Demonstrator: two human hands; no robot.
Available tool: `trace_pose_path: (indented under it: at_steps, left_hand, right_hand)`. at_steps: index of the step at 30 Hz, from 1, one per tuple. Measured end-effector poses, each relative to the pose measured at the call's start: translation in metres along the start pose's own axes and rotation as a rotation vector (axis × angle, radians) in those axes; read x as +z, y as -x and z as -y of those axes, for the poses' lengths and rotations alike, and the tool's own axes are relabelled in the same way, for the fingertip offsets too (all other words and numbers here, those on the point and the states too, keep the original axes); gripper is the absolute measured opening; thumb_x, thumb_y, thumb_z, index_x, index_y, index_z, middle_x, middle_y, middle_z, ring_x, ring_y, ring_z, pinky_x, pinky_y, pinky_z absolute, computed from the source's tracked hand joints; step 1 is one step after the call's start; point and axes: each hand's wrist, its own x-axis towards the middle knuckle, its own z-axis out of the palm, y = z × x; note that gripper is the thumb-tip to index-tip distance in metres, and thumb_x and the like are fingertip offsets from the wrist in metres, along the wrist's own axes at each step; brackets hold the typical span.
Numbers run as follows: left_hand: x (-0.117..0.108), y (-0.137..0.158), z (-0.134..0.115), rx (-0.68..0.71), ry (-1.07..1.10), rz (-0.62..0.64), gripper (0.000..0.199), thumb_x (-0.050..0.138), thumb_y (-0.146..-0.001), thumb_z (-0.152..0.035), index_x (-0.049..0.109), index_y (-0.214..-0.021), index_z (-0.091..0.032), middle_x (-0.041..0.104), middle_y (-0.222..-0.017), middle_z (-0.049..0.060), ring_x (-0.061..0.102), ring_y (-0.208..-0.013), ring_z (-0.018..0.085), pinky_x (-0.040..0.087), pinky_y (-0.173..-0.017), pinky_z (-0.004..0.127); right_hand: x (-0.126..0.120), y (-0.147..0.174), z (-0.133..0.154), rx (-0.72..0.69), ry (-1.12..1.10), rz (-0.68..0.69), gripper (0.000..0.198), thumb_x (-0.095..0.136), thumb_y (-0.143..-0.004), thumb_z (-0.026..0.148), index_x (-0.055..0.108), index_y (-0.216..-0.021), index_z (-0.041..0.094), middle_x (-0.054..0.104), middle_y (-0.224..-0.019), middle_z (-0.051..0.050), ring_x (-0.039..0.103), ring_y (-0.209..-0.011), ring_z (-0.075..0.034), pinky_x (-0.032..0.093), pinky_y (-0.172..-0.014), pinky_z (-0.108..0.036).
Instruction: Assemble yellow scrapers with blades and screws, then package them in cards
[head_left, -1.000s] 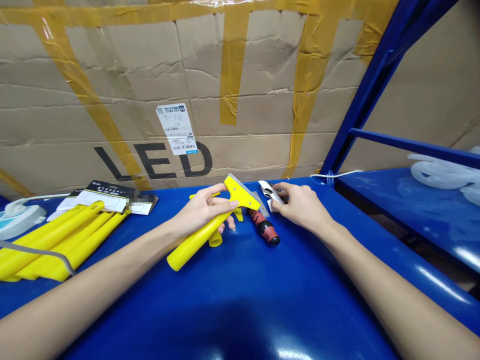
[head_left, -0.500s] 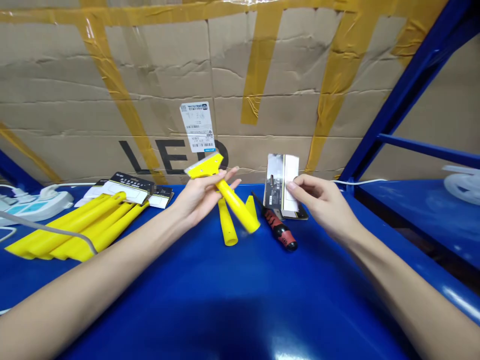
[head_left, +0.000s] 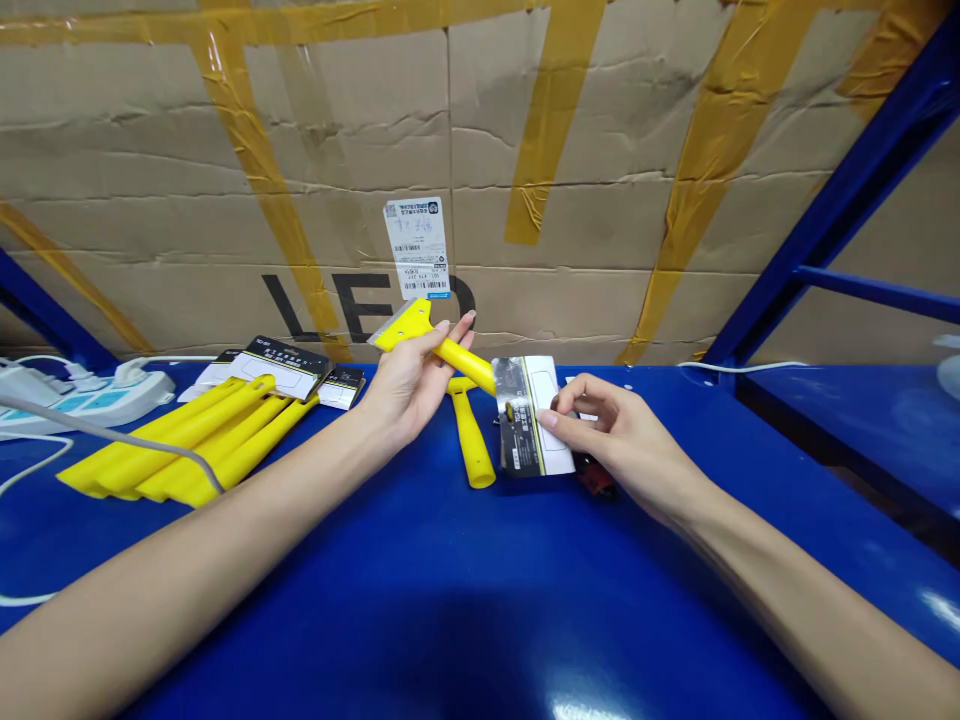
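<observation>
My left hand [head_left: 409,375] is closed around the neck of a yellow scraper [head_left: 435,342], thumb on one side and fingers [head_left: 454,330] over the other, with its blade end raised toward the upper left and the handle slanting down to the right. I hold it near the head so the handle end stays free, just behind the packaging card.

My right hand [head_left: 615,440] pinches that packaging card [head_left: 531,415] by its right edge, thumb in front and fingers behind, standing it almost upright so its black and white face looks at me, at centre frame. It hides the scraper's handle end, so I cannot tell whether the two touch.

A second yellow scraper [head_left: 471,440] lies flat on the blue worktop [head_left: 465,600] just below the one I hold. A red-handled tool [head_left: 596,478] peeks out under my right hand. At left lies a row of more yellow handles [head_left: 187,445], with spare cards [head_left: 281,365] behind them and a power strip [head_left: 90,395] at the far left edge. A taped cardboard box [head_left: 525,150] fills the background.
</observation>
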Motion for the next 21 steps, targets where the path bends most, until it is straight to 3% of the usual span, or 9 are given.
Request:
trace_pose_path:
  at_steps: [4,7,9,16,21]
  left_hand:
    - [0.006,0.008,0.002,-0.011,-0.015,0.039,0.031,0.060,-0.088,0.004,0.057,-0.114,-0.012,0.074,-0.115,0.015,0.066,-0.123,0.021,0.053,-0.108,0.032]
    - [0.010,0.013,0.002,-0.038,-0.029,0.089,0.032,0.061,-0.088,0.002,0.059,-0.117,-0.011,0.074,-0.117,0.015,0.066,-0.123,0.023,0.053,-0.108,0.034]
    - [0.012,0.016,0.002,-0.052,-0.041,0.121,0.030,0.062,-0.089,0.001,0.061,-0.117,-0.009,0.074,-0.113,0.015,0.067,-0.122,0.024,0.053,-0.108,0.035]
    - [0.017,0.024,-0.001,-0.023,-0.096,0.178,0.021,0.067,-0.088,0.000,0.061,-0.107,-0.008,0.075,-0.098,0.010,0.071,-0.113,0.023,0.056,-0.105,0.035]
    - [0.017,0.027,0.005,0.003,-0.128,0.098,0.023,0.071,-0.084,0.001,0.063,-0.102,-0.011,0.075,-0.090,0.006,0.073,-0.109,0.024,0.056,-0.104,0.038]
  right_hand:
    - [0.013,0.005,0.004,0.111,-0.385,-0.062,0.059,0.092,-0.064,0.033,0.043,-0.098,0.028,0.074,-0.084,0.002,0.074,-0.078,-0.022,0.060,-0.075,-0.039]
    - [0.016,0.006,0.007,0.143,-0.399,0.003,0.064,0.086,-0.072,0.030,0.048,-0.123,0.029,0.078,-0.103,-0.006,0.076,-0.095,-0.027,0.060,-0.088,-0.045]
    - [0.015,0.007,0.010,0.151,-0.368,0.063,0.065,0.085,-0.073,0.028,0.054,-0.130,0.026,0.079,-0.109,-0.008,0.075,-0.104,-0.027,0.058,-0.096,-0.045]
    - [0.009,0.009,0.014,0.128,-0.310,0.115,0.056,0.087,-0.072,0.029,0.066,-0.124,0.020,0.079,-0.110,-0.010,0.076,-0.101,-0.027,0.058,-0.098,-0.044]
    - [0.006,0.007,0.010,-0.093,-0.022,-0.021,0.052,0.092,-0.065,0.036,0.067,-0.109,0.023,0.079,-0.105,-0.008,0.076,-0.095,-0.029,0.063,-0.086,-0.043]
